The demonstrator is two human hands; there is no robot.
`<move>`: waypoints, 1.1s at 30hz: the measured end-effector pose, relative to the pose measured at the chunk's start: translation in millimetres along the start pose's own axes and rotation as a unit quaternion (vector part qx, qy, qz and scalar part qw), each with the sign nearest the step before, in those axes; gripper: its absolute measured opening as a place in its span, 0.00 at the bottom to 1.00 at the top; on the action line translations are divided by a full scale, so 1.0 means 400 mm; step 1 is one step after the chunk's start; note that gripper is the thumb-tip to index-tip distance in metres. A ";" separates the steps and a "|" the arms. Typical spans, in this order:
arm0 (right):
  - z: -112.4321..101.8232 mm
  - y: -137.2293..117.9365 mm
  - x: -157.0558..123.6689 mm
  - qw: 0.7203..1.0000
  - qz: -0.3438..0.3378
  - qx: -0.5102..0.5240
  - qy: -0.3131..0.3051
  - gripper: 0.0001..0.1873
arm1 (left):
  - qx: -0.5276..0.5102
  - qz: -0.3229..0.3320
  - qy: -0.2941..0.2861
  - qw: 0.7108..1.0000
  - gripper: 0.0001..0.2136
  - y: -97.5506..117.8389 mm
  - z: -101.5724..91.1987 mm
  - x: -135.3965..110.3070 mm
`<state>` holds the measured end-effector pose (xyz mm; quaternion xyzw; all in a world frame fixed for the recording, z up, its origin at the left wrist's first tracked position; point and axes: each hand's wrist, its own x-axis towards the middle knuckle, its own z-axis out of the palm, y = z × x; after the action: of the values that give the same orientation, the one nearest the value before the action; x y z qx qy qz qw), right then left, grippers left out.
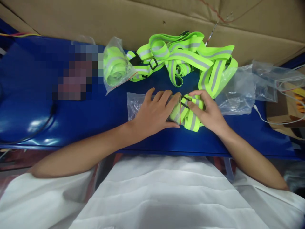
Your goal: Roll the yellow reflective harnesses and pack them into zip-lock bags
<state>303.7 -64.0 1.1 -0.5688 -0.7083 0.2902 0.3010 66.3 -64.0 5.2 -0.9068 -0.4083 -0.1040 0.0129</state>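
Observation:
A clear plastic bag (pixel 134 103) lies on the blue table with a folded neon-yellow reflective strap (pixel 192 122) partly inside its mouth, which has a red line along it. Over the bag, my left hand (pixel 153 113) grips it near the mouth, thumb below and fingers above. The strap's outer part, with a grey stripe and a black buckle (pixel 185 102), sticks out to the right. My right hand (pixel 208 111) holds this part between thumb and fingers. Palm and fingers hide some of the bag and strap.
Behind my hands lies a loose pile of reflective straps (pixel 188 57). A bagged strap roll (pixel 116 65) is at its left, clear bags (pixel 240 92) at its right. A white cable (pixel 267 121) and a cardboard box (pixel 276 109) are far right. Cardboard (pixel 133 22) stands along the back.

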 end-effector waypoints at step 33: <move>0.040 -0.104 -0.049 0.981 -0.005 0.162 -0.105 0.24 | -0.200 0.037 -0.056 0.977 0.57 -0.025 -0.065 -0.021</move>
<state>268.9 -91.9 20.2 -0.4753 -0.6826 0.4575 0.3145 48.8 -66.5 28.5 -0.9099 -0.3457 -0.1319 -0.1878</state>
